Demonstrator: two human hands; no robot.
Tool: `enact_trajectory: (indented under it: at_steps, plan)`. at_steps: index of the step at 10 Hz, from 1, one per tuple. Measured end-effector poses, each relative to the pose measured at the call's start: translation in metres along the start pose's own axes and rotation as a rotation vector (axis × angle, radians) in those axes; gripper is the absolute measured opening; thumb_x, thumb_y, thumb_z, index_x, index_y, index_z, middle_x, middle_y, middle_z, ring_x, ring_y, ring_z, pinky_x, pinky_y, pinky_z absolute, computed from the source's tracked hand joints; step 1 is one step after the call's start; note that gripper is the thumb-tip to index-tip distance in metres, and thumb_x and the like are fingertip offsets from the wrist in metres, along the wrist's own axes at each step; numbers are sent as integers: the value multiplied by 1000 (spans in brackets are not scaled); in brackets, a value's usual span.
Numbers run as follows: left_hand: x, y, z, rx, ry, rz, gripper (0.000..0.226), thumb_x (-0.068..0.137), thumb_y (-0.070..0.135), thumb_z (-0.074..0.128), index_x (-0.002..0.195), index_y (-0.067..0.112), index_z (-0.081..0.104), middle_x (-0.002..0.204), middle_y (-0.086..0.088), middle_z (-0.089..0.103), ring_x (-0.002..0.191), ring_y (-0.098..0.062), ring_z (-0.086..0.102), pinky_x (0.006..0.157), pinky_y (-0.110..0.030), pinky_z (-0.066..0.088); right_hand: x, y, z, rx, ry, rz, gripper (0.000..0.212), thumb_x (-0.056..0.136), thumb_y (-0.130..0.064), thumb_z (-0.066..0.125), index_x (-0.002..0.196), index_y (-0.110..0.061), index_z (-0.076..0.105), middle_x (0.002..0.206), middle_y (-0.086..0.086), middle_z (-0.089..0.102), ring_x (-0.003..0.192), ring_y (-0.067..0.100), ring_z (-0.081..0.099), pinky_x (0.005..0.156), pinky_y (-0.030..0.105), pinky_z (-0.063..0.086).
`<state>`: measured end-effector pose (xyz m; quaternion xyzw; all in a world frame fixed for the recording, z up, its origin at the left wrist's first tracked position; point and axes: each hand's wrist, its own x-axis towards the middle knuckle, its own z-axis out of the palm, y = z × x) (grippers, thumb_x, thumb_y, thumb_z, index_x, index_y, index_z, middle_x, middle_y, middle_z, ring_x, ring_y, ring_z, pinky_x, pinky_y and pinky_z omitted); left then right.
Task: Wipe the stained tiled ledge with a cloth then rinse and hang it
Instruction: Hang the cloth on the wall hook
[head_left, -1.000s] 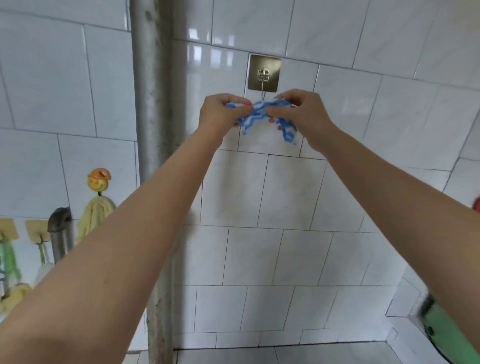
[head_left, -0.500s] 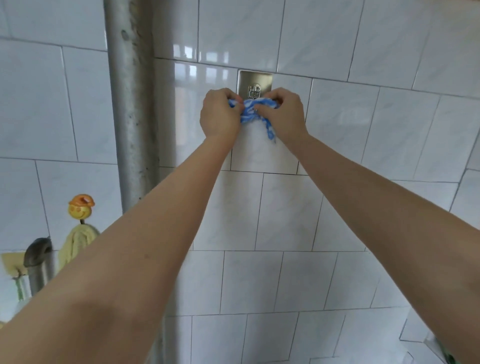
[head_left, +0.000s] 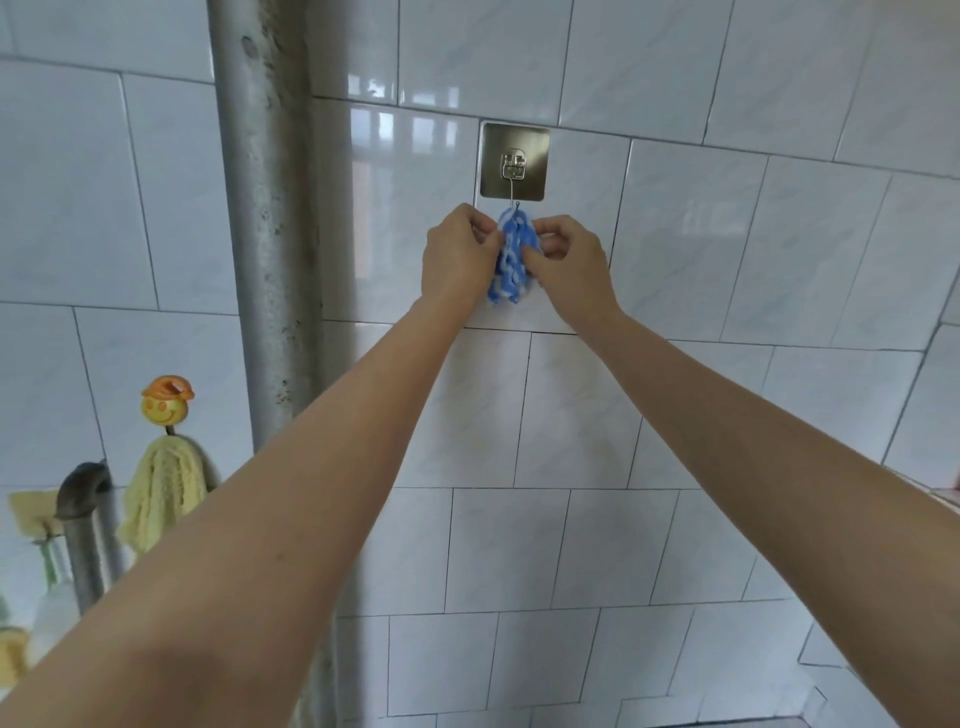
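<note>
Upper centre: left hand (head_left: 457, 254) and right hand (head_left: 569, 262) pinch a blue-and-white knitted cloth (head_left: 508, 273), seemingly soft and light; hold its top.

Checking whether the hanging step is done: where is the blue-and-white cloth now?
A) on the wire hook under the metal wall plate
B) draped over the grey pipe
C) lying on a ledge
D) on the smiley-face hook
A: the cloth hangs from the wire hook below the metal plate, left hand and right hand pinching its sides.
</note>
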<state>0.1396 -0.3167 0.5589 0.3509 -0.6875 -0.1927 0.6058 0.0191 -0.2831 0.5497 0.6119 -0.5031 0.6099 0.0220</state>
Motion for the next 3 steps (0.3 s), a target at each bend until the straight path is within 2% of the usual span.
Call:
enact_trajectory:
  at_steps: [1,2,3]
  plan:
    - [-7,1,-1,-47,-18,-2,5,86,14,55,91,15,55,82,-1,57,78,-16,57,77,-33,53,-7,-1,0,57,-38,54,24,87,-13,62,110,-8,59,89,0,63,80,13,61,71,23,52]
    - [-11,-4,-2,-12,31,28,17,87,17,53,101,10,58,94,-9,62,86,-21,60,79,-38,52,-13,0,-1,94,-61,79,25,87,-12,61,111,-9,57,93,-2,61,83,14,60,68,19,47]
    - [-27,-6,-12,95,116,77,22,88,21,51,106,11,58,103,-10,61,94,-22,57,81,-34,49,-27,1,-4,56,-7,84,29,88,-15,60,117,-12,54,97,-8,56,76,4,55,69,14,44]
